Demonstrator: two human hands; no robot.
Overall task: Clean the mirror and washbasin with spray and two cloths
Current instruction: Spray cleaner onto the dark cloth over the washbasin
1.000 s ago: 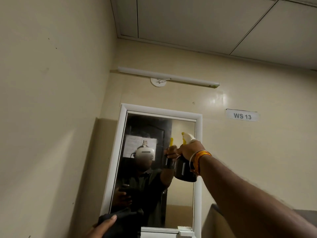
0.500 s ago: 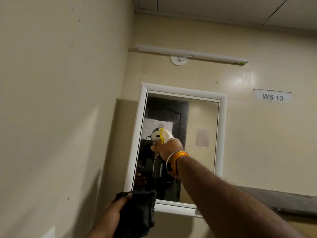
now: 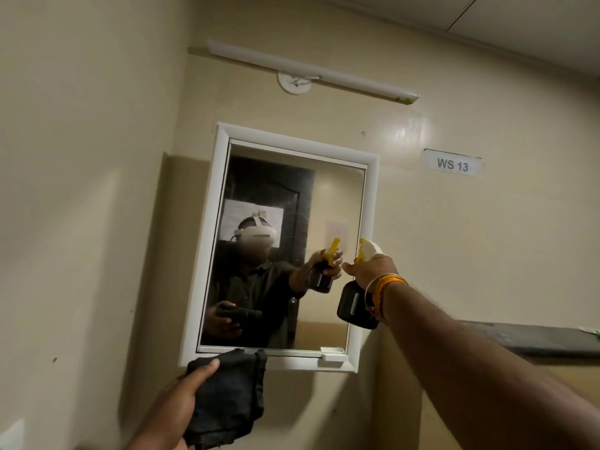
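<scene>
Wrapped round the neck of the spray bottle [image 3: 356, 303], the right hand [image 3: 373, 269] aims it at the mirror [image 3: 292, 248]'s right edge. Below the mirror, the left hand [image 3: 181, 407] grips a soft, limp dark cloth [image 3: 227, 397]. Likely light, slippery plastic: hold at the neck.

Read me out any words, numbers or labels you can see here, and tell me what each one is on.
"WS 13": on the small white sign fixed to the wall right of the mirror.
Sheet of paper reflected in the mirror, behind the person's head: too blurred to read.
Pale label on the dark spray bottle in the right hand: no text can be made out.
</scene>
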